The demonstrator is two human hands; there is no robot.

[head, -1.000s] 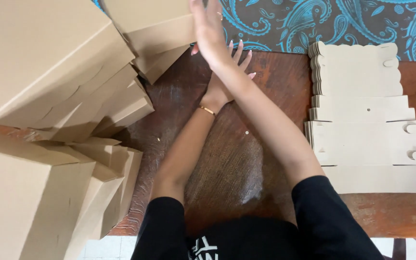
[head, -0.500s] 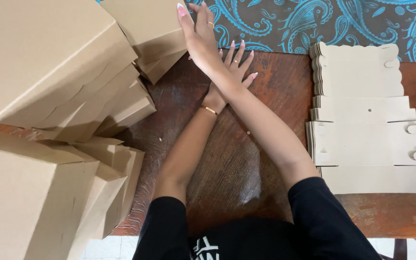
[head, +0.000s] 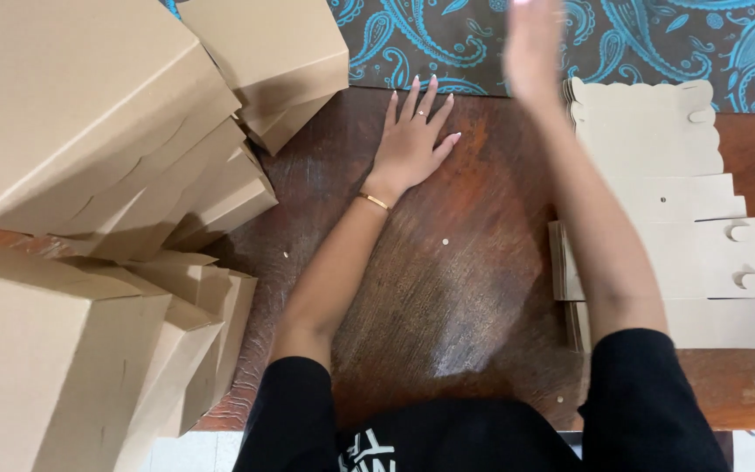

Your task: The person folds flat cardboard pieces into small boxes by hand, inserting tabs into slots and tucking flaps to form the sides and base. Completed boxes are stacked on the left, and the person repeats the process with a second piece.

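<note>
the left hand [head: 410,144] lies palm down on the bare brown bench [head: 447,288], fingers [head: 417,96] spread flat and holding nothing; a thin gold bracelet [head: 374,201] sits at its wrist. the right hand [head: 532,48] is raised above the far edge of the bench, just left of the stack of flat cardboard blanks [head: 657,218], and it is blurred, so i cannot tell how its fingers are set or whether they grip anything; it looks empty, but that is a guess.

the stack of flat cardboard blanks lies to the right of the left hand, scalloped edge at the far end, small round tabs along its right side. to the left of the left hand, well apart from the stack, folded cardboard boxes [head: 107,140] are heaped in leaning piles, one box [head: 273,61] tilted at the far end close to the fingertips.

judging from this, the work stands between boxes: nothing is in hand, and the bench between the heap and the stack is open. a next blank would call for the right hand to come down onto the top sheet and slide it left, without dragging the sheets under it.

the top of the right hand is cut off by the frame edge, the lower boxes hide each other, and how many blanks the stack holds cannot be made out. a patterned blue cloth [head: 657,39] lies beyond the bench.
</note>
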